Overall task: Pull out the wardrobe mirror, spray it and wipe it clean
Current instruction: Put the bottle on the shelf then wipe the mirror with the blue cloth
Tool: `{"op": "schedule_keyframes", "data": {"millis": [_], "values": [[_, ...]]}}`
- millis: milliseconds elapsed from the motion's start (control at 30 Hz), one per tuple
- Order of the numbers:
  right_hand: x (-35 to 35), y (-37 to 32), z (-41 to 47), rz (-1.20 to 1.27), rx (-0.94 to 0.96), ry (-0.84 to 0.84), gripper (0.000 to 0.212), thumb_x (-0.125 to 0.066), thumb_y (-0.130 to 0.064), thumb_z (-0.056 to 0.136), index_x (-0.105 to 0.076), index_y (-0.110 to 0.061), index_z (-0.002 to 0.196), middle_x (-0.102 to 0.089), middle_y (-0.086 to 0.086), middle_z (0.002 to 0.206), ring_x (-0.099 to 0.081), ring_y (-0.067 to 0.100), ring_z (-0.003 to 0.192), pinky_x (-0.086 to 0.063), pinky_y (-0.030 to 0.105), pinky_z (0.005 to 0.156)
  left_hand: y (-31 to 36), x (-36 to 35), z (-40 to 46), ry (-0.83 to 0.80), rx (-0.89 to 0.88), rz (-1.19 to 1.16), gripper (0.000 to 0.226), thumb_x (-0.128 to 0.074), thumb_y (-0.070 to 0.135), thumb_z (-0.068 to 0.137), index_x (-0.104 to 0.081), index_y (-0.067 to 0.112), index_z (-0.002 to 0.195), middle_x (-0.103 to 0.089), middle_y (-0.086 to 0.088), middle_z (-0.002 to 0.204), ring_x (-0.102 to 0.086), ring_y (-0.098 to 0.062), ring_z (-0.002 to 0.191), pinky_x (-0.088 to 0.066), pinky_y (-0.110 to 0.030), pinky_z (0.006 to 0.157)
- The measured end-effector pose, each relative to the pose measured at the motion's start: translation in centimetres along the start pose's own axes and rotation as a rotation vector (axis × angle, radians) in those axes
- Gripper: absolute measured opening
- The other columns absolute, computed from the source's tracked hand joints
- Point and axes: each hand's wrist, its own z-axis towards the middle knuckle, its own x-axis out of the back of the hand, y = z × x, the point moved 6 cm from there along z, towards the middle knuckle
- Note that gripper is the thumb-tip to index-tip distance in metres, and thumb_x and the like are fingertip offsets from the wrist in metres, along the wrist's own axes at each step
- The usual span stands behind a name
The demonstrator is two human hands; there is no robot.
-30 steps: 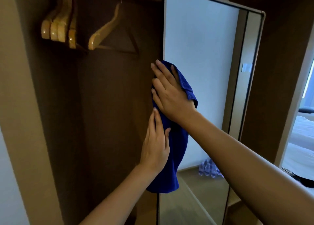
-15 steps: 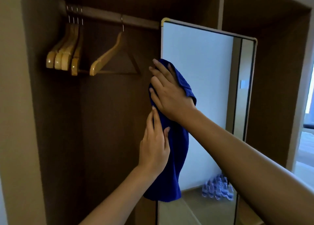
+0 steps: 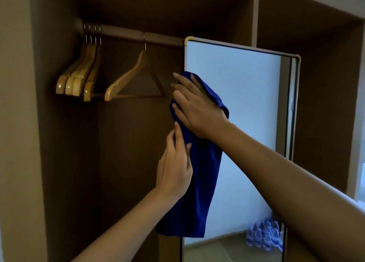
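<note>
- Brown wardrobe walls [image 3: 69,163] were seen all around, with a rail [image 3: 128,33] at the top and wooden hangers [image 3: 83,79] hung on it.
- The mirror [image 3: 237,103] was found pulled out of the wardrobe, standing upright at the right of the hangers, with a pale wall and some water bottles [image 3: 264,234] reflected in it.
- A blue cloth [image 3: 197,192] was held against the left edge of the mirror, and its lower part was left hanging down freely.
- The right hand [image 3: 199,111] was laid flat on the upper part of the cloth, with the fingers spread and pressed toward the glass.
- The left hand [image 3: 175,168] was placed just below it, and the cloth edge seemed to be pinched by its fingertips, though this could not be told with certainty.
- The step in hand was judged to be the wiping, near the upper left corner of the glass.
- For a good result, even pressure should be kept under the whole palm, and the strokes should be overlapped from the edge toward the middle.
- The loose part of the cloth should be folded in, so that no streaks are dragged over cleaned glass.
</note>
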Motion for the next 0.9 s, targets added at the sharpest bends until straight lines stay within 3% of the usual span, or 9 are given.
{"op": "schedule_keyframes", "data": {"millis": [167,467,700,767,833,900], "values": [[0.8,2.3,2.5,0.0,-0.006,0.0,0.029,-0.038,-0.026,0.102,-0.056,-0.01,0.116,-0.053,0.009,0.139,-0.022,0.025,0.147,-0.007,0.039,0.121,0.9,0.8,3.4,0.02,0.011,-0.001,0.066,-0.022,0.041,0.098,-0.008,0.011,0.154,-0.036,-0.008,0.144,-0.059,-0.01,0.082,-0.052,-0.022,0.067],[2.1,5.6,7.0,-0.017,0.029,0.015,0.032,-0.038,-0.032,0.102,-0.054,-0.011,0.119,-0.054,0.007,0.137,-0.023,0.022,0.146,-0.007,0.039,0.121,1.8,2.2,9.1,0.097,-0.036,-0.009,0.058,-0.033,0.028,0.103,-0.009,0.018,0.155,-0.033,-0.007,0.148,-0.058,-0.016,0.103,-0.044,-0.02,0.079],[2.0,6.1,7.5,0.006,0.066,0.069,0.033,-0.039,-0.034,0.101,-0.054,-0.012,0.12,-0.054,0.006,0.137,-0.029,0.023,0.143,-0.006,0.037,0.12,2.0,1.8,9.6,0.126,-0.031,0.109,0.065,-0.016,0.042,0.094,-0.009,0.021,0.155,-0.037,-0.006,0.142,-0.057,-0.01,0.083,-0.045,-0.021,0.065],[2.6,7.1,8.0,0.065,0.027,0.113,0.032,-0.041,-0.037,0.1,-0.054,-0.014,0.118,-0.058,0.005,0.129,-0.041,0.022,0.134,-0.011,0.035,0.118,2.4,2.3,10.5,0.148,-0.037,0.113,0.064,-0.016,0.043,0.095,-0.009,0.021,0.155,-0.038,-0.008,0.14,-0.06,-0.015,0.085,-0.052,-0.028,0.067],[3.4,8.6,8.5,0.155,-0.054,0.16,0.031,-0.04,-0.043,0.1,-0.053,-0.017,0.112,-0.061,0.0,0.111,-0.053,0.018,0.111,-0.025,0.033,0.112,3.0,2.9,12.1,0.178,-0.04,0.106,0.06,-0.019,0.042,0.099,-0.009,0.022,0.155,-0.038,-0.008,0.139,-0.06,-0.016,0.084,-0.055,-0.035,0.069],[3.5,9.5,8.7,0.197,-0.117,0.143,0.034,-0.036,-0.049,0.101,-0.052,-0.019,0.108,-0.057,-0.005,0.097,-0.053,0.013,0.093,-0.039,0.031,0.092,3.3,3.8,13.7,0.198,-0.026,0.084,0.057,-0.024,0.038,0.103,-0.007,0.022,0.155,-0.038,-0.008,0.14,-0.06,-0.017,0.088,-0.055,-0.038,0.073]]}}
